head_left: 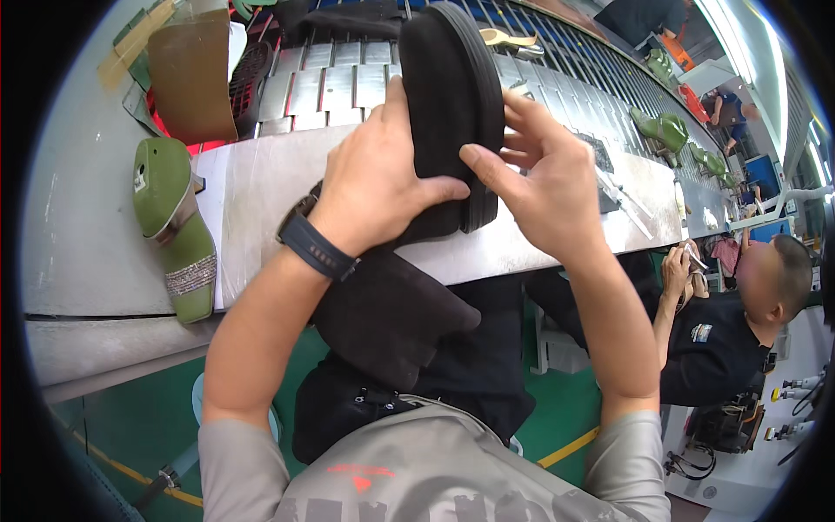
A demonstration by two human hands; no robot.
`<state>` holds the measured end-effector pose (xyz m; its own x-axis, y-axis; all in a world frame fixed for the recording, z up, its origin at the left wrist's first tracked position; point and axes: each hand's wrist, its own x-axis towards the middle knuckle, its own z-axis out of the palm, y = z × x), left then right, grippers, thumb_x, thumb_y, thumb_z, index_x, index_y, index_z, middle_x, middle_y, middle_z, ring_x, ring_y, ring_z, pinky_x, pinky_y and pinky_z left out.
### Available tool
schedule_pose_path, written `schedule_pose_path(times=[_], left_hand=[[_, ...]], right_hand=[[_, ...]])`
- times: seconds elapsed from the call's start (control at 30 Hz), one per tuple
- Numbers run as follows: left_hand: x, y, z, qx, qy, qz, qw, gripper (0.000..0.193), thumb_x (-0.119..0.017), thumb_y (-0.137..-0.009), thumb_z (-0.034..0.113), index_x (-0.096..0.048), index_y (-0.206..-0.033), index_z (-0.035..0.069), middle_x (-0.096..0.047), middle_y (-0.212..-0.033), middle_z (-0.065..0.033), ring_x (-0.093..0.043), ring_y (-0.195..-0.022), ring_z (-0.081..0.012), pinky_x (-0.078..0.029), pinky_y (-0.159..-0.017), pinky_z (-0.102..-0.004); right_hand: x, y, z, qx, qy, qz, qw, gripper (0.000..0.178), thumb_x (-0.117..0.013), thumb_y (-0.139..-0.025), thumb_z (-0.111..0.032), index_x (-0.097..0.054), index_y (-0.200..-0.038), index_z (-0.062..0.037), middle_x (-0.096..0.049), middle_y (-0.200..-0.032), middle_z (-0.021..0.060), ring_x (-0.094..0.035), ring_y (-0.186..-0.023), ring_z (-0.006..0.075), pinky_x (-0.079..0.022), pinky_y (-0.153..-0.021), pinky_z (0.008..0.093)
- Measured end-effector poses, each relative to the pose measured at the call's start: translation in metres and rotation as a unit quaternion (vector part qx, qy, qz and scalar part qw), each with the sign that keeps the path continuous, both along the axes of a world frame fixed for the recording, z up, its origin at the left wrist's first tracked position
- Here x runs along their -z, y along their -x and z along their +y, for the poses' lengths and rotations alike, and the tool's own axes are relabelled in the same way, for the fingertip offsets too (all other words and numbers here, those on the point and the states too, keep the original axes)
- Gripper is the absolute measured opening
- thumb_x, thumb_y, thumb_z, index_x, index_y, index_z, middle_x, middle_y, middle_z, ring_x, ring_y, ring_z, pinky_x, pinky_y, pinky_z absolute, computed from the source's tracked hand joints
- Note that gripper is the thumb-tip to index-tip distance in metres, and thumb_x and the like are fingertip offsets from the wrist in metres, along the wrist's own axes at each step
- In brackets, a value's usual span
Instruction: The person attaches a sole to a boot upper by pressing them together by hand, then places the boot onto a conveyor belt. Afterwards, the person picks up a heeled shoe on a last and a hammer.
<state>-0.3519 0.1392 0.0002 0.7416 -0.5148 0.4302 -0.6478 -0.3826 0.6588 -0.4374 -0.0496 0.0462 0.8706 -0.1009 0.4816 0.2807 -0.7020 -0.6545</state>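
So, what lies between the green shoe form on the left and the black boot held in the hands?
In the head view, only a bare stretch of the grey metal table lies between the green shoe form and the black boot.

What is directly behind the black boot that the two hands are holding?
Behind the black boot runs a metal slat conveyor. The boot and the left hand cover its middle part.
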Motion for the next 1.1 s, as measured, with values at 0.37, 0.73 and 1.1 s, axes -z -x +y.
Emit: schedule_pose_path(times=[0.37,0.73,1.1], left_hand=[[0.003,-0.015,0.005,0.057,0.058,0.038,0.996,0.101,-0.097,-0.076,0.027,-0.043,-0.155,-0.004,-0.071,-0.133,-0.0259,-0.07,-0.124,-0.0389,-0.053,-0.107,-0.0428],[0.0,-0.01,0.001,0.052,0.048,0.033,0.997,0.095,-0.096,-0.077,0.024,-0.047,-0.152,-0.006,-0.072,-0.132,-0.0242,-0.07,-0.123,-0.0365,-0.053,-0.107,-0.0416],[0.007,-0.007,0.001,-0.006,0.019,-0.026,0.999,0.101,-0.099,-0.072,0.033,-0.045,-0.147,-0.007,-0.071,-0.123,-0.0291,-0.071,-0.114,-0.0455,-0.058,-0.096,-0.048]], right_hand=[[0.011,-0.023,-0.004,-0.039,-0.123,0.026,0.991,0.049,-0.085,-0.09,-0.016,-0.072,-0.135,-0.0001,-0.082,-0.099,0.019,-0.082,-0.091,0.0236,-0.063,-0.077,0.0325],[0.029,-0.018,0.002,0.014,0.016,-0.067,0.998,0.044,-0.083,-0.088,-0.01,-0.072,-0.129,0.0039,-0.076,-0.085,0.0153,-0.076,-0.077,0.0214,-0.06,-0.073,0.0319],[0.005,0.003,0.03,0.073,0.302,-0.039,0.95,0.032,-0.076,-0.096,-0.016,-0.071,-0.119,0.0043,-0.073,-0.081,0.0241,-0.07,-0.065,0.0412,-0.055,-0.062,0.0438]])
